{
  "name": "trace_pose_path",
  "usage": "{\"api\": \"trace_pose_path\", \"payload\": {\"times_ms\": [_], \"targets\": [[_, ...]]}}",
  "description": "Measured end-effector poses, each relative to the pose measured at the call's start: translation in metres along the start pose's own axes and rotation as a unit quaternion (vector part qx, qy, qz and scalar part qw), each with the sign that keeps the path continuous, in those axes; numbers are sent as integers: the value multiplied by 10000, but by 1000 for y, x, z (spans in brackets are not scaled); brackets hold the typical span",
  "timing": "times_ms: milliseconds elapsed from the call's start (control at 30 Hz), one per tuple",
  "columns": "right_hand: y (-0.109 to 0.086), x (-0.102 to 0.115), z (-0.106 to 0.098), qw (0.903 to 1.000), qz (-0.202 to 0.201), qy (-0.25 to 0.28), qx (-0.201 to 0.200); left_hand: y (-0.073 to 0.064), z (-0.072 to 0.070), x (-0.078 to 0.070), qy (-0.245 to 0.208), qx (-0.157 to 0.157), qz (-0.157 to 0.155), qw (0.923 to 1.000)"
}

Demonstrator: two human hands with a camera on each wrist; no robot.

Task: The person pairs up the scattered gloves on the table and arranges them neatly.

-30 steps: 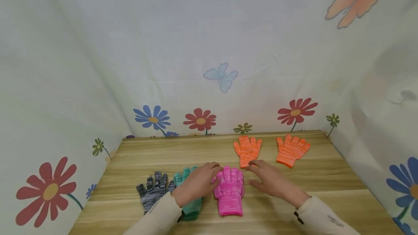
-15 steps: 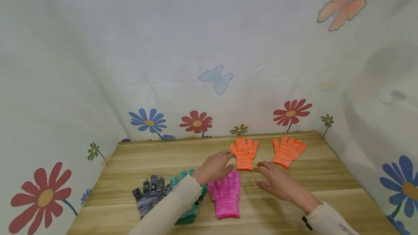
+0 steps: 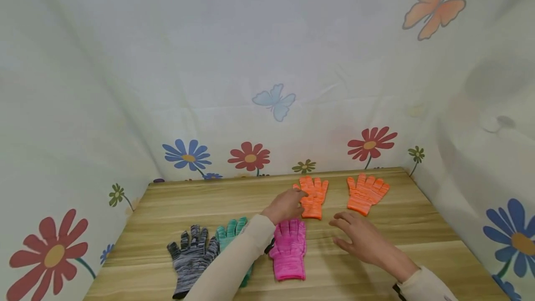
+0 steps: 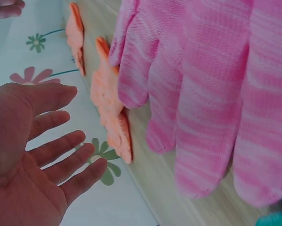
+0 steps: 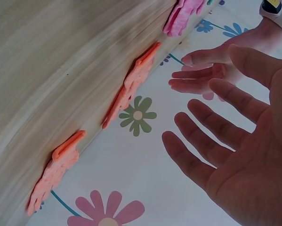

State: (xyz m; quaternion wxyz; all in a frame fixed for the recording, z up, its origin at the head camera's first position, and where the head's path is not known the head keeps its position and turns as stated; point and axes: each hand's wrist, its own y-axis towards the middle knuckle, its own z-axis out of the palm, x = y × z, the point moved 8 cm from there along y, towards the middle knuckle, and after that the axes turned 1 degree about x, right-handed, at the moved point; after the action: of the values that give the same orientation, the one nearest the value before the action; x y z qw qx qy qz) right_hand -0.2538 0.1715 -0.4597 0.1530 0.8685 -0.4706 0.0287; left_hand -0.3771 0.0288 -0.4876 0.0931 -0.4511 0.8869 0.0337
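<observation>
In the head view my left hand (image 3: 286,205) hovers by the left orange glove (image 3: 314,201), overlapping its left side, while its forearm crosses above the green glove (image 3: 231,230). The left wrist view shows that hand (image 4: 42,155) with extended fingers and nothing in them. My right hand (image 3: 361,237) hangs over the table, nearer the viewer than the right orange glove (image 3: 367,194). Its fingers (image 5: 202,141) are spread and hold nothing in the right wrist view. A pink glove (image 3: 289,254) lies flat between the two arms, and a grey-black glove (image 3: 190,257) lies to the left.
The gloves lie on a wood-grain table (image 3: 184,203). White cloth (image 3: 217,59) printed with flowers and butterflies encloses the back and both sides. The green glove is partly hidden beneath the left sleeve (image 3: 242,257).
My left hand has moved forward and right, from the pink glove to the left orange glove. The right hand has moved slightly right and nearer. The head view has shifted a little.
</observation>
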Motion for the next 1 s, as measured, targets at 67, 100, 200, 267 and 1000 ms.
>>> {"api": "trace_pose_path", "payload": {"times_ms": [67, 100, 200, 267, 1000], "targets": [[-1, -1, 2, 10000, 40, 55, 42, 5, 4, -1, -52, 24, -32, 10000], [-2, -1, 2, 9999, 57, 89, 57, 8, 6, -2, -47, 34, -33, 10000], [-3, -3, 5, 9998, 92, 143, 93, 14, 12, -5, -11, 146, -10, 9999], [-4, -3, 6, 9997, 102, 175, 106, 18, 16, -7, 54, 242, -3, 9997], [-8, -14, 5, 9998, 180, 81, 77, 33, 43, -45, 818, 631, 581, 9929]]}}
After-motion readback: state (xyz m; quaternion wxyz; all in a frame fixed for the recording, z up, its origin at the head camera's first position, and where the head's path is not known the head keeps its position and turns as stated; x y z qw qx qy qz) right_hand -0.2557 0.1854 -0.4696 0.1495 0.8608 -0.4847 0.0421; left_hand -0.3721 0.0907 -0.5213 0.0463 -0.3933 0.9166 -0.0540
